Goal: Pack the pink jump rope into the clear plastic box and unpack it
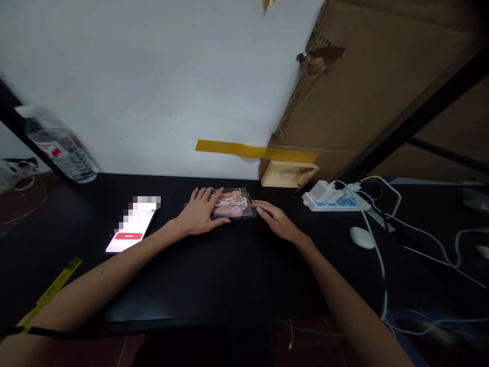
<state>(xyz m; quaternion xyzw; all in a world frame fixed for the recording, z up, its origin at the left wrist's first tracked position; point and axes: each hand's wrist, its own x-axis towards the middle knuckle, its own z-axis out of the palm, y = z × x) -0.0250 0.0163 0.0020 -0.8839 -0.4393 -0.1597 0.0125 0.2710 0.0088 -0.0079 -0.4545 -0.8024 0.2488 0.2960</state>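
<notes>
A flat, clear package (237, 204) with pink and white contents lies on the black table (214, 280), near the wall. My left hand (199, 211) rests over its left part with the fingers spread. At the package's right edge is my right hand (275, 219), palm down, its fingertips touching or very close to the corner. The right fingers are stretched out toward the package. What lies under the left palm is hidden.
A lit phone (133, 224) lies left of the package. A plastic bottle (63, 148) leans at the far left. Behind stands a shallow tan box (288, 174). To the right are a white power strip (336, 198), a white mouse (361, 237) and several cables.
</notes>
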